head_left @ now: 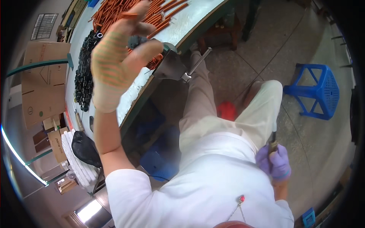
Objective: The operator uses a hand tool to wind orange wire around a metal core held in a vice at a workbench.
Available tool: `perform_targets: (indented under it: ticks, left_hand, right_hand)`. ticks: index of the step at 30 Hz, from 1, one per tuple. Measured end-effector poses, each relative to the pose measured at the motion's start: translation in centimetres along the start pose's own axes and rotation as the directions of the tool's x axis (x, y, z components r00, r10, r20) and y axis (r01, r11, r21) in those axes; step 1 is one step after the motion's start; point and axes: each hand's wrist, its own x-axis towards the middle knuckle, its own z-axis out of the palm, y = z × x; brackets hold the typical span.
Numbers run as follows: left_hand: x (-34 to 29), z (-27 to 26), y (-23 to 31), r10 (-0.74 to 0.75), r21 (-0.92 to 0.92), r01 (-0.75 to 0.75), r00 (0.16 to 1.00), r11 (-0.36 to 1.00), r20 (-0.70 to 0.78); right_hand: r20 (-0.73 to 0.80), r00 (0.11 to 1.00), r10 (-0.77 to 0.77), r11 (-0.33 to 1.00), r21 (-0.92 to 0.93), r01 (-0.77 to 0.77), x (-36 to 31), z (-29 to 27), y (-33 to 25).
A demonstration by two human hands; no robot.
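My left hand [114,64], in a striped glove with bare fingertips, is raised over the bench and slightly blurred. Its thumb and fingers are spread apart; a small orange strip shows at a finger, and I cannot tell whether it is touched. Just beyond the thumb, a grey bench vise [171,64] with a metal bar handle [200,60] sits at the bench edge. An orange coil spring [155,62] lies beside it, partly hidden by the hand. Down by my thigh, my right hand [275,163], gloved in purple, grips a screwdriver-like tool [273,145] with a brownish handle and thin metal shaft.
Long orange springs [110,17] are heaped on the bench [131,95], beside a pile of black link-like parts [83,72]. Cardboard boxes [45,83] stand at the left. A blue stool [323,91] is on the floor at right, and something red [226,110] lies behind my legs.
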Motion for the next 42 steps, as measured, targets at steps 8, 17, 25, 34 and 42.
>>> perform_targets:
  ticks: [8, 17, 25, 34, 42]
  left_hand:
    - [-0.1, -0.7, -3.1, -0.013, 0.071, 0.036, 0.953, 0.997, -0.302]
    - [-1.1, -1.1, -3.5, 0.092, 0.327, 0.047, 0.913, 0.944, -0.397]
    - [-0.6, 0.6, -3.9, -0.233, 0.074, 0.277, 0.903, 0.958, -0.361]
    - [-0.8, 0.3, -2.5, -0.204, 0.170, 0.260, 0.934, 0.950, -0.292]
    - [0.1, -0.4, 3.8, 0.251, 0.644, -0.296, 0.954, 0.706, 0.163]
  right_hand:
    - [0.485, 0.866, 0.117, 0.991, -0.002, -0.132, 15.0, 11.0, -4.6]
    - [0.724, 0.688, 0.059, 0.950, 0.172, -0.262, 10.9, 10.2, -3.5]
    - [0.493, 0.860, 0.136, 0.971, -0.238, -0.017, 15.0, 11.8, -4.4]
    - [0.410, 0.905, 0.117, 0.933, -0.358, 0.042, 13.2, 10.3, -3.8]
    - [0.401, 0.907, 0.128, 0.930, -0.365, 0.030, 5.4, 2.9, -1.4]
